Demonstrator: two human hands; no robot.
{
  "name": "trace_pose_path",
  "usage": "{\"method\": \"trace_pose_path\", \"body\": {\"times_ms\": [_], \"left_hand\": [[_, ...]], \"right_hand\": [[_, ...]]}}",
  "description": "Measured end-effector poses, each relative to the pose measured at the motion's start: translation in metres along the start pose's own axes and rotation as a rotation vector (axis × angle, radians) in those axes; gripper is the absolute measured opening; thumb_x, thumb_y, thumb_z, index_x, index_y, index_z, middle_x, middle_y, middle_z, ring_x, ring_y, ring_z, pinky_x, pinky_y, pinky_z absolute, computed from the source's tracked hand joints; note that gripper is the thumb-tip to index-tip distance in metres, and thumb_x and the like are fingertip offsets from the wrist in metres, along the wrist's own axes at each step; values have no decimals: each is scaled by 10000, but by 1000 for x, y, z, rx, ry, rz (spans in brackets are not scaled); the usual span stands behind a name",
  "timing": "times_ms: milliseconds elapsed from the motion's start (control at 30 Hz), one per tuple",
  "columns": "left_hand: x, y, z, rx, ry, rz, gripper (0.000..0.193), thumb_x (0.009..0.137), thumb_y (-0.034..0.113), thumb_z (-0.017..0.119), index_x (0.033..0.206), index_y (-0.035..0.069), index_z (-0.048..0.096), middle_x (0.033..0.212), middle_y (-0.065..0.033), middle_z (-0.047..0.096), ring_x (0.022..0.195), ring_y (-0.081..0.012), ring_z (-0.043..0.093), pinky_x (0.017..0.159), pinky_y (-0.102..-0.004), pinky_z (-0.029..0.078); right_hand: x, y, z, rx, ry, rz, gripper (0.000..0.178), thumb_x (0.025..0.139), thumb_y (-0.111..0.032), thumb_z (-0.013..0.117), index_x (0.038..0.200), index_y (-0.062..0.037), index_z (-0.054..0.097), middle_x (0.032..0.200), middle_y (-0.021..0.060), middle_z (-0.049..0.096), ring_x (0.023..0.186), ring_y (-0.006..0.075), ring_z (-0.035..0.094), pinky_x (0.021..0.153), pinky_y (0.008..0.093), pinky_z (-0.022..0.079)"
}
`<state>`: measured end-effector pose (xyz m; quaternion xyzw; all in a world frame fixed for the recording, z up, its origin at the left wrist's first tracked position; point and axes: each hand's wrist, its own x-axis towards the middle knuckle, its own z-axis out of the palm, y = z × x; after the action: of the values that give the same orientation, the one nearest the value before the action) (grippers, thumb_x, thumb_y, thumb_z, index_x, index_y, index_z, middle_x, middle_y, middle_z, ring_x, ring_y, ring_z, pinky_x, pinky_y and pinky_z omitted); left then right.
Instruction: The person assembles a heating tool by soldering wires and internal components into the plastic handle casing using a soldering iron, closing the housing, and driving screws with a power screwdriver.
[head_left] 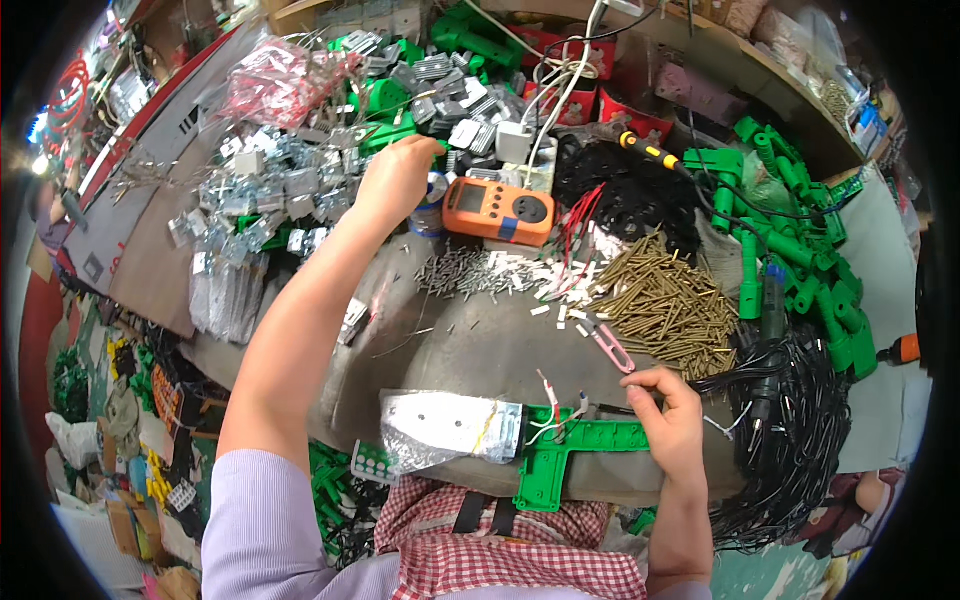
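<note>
**Two hands at a crowded tabletop**

While the left hand [395, 180] is stretched far forward, its fingers are curled over a heap of small silver metal brackets [270, 190], and I cannot tell if they pinch anything. Just beside this hand lies an orange rectangular meter with a grey screen and a round socket [497, 210].

The right hand [672, 420] stays near the body. Its fingers are bent and closed around the right end of a flat green plastic T-shaped part [570, 445], which lies on the grey tabletop [480, 345] at its near edge. The part has a long bar with small holes and a short stem pointing toward the person. Thin white and red wires [548, 405] rise from its middle. To its left, touching it, sits a crinkled silver foil-covered plate [445, 425].

Behind the right hand there is a pile of brass-coloured screws [665, 300], and small pink-handled snips [610, 347] lie near it. Black cables [800, 430] are bundled on the right.
</note>
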<state>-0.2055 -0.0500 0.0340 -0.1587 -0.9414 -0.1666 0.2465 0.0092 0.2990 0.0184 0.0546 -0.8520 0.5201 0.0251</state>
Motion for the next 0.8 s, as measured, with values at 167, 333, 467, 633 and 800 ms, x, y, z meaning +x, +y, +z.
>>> {"method": "trace_pose_path", "body": {"times_ms": [167,333,467,633,800], "left_hand": [[51,-9,37,85,-79,83,532,742,25,647,1254,101,522,1300,-125,522,1197,-350,484,973,-402,432],[60,12,43,99,-60,143,196,785,167,643,958,91,693,1066,-108,637,1060,-294,572,890,-376,465],[64,25,42,27,-555,-7,247,795,232,667,998,98,709,929,-130,693,868,-285,655,796,-367,506],[71,12,47,-83,-707,-160,229,786,207,677,977,85,708,919,-124,696,838,-265,662,787,-360,511],[68,13,41,-87,-714,-181,214,785,190,670,955,63,698,905,-124,688,845,-253,659,773,-355,509]], "right_hand": [[3,1,3,61,-4,19,96,811,-58,666,905,-40,675,761,50,623,715,152,536,652,276,439],[4,18,-6,33,18,29,99,817,-50,662,914,-33,673,758,35,620,705,130,544,640,265,440],[14,22,-4,184,31,137,95,831,-33,645,922,-23,671,762,30,618,673,92,546,621,241,441],[16,17,-2,164,35,13,95,833,-27,638,922,-17,668,766,34,619,664,90,547,610,240,442],[9,15,-12,175,43,32,90,836,-32,639,919,-9,663,768,39,621,672,93,559,620,244,449]]}}
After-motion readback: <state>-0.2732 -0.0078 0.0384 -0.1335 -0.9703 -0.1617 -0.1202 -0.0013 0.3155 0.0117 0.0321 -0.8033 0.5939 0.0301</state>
